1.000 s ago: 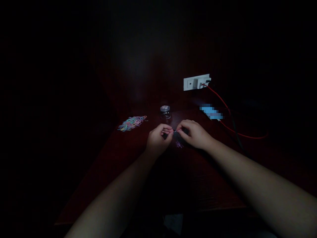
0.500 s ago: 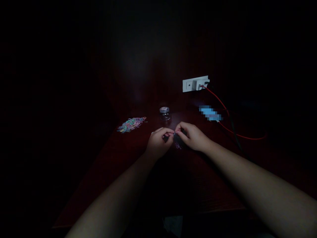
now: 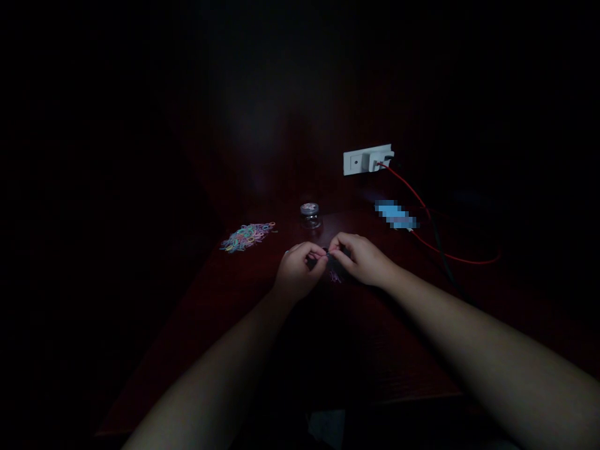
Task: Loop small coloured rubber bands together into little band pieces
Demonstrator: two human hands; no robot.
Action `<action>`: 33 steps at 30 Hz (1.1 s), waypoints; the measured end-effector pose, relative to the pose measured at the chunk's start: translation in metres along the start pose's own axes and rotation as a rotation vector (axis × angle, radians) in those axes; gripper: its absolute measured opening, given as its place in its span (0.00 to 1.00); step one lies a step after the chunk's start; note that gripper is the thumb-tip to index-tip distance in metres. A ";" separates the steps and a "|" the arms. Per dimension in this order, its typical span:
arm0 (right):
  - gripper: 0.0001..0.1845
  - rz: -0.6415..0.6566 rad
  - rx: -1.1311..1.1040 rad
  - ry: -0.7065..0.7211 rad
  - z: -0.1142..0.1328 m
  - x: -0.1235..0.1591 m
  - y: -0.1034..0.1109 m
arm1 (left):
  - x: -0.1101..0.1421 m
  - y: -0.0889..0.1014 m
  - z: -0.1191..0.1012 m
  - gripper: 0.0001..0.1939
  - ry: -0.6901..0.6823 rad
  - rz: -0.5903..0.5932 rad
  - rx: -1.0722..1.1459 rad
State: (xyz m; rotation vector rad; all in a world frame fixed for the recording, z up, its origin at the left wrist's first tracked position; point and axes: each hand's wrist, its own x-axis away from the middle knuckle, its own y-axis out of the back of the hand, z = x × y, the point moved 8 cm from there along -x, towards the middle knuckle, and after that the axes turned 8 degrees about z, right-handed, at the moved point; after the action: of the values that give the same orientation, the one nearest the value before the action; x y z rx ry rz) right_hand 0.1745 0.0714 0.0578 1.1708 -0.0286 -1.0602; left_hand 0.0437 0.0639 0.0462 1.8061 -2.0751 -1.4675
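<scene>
Both hands meet over the dark red table, fingertips almost touching. My left hand [image 3: 300, 270] is closed in a pinch, thumb against fingers. Facing it, my right hand [image 3: 359, 257] pinches at the same spot. Whatever lies between the fingertips is too small and dark to name. Just below them, a few purple-pink elastic bands [image 3: 335, 276] lie on the table. Off to the left is a loose pile of multicoloured elastic bands [image 3: 247, 237]. A small clear round jar [image 3: 310, 216] with a lid stands behind the hands.
On the back wall, a white socket plate [image 3: 355, 162] carries a plugged-in white charger [image 3: 374, 161]. Its red cable [image 3: 412, 187] runs down to a blurred-out blue object [image 3: 395, 214] at the right. A dark cable [image 3: 439, 244] hangs beside it. The surroundings are very dark.
The whole view has shifted slightly, so everything sits a little further left. Both hands keep their pinch, and their fingertips look slightly closer together.
</scene>
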 end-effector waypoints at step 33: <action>0.03 -0.033 0.036 0.022 0.004 0.000 0.004 | 0.001 0.001 0.009 0.03 0.063 0.000 0.038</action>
State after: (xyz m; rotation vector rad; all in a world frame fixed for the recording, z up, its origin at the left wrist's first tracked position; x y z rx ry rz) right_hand 0.1755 0.0688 0.0628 1.2188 -0.0108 -1.0795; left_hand 0.0375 0.0685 0.0413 1.8408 -2.0871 -1.3615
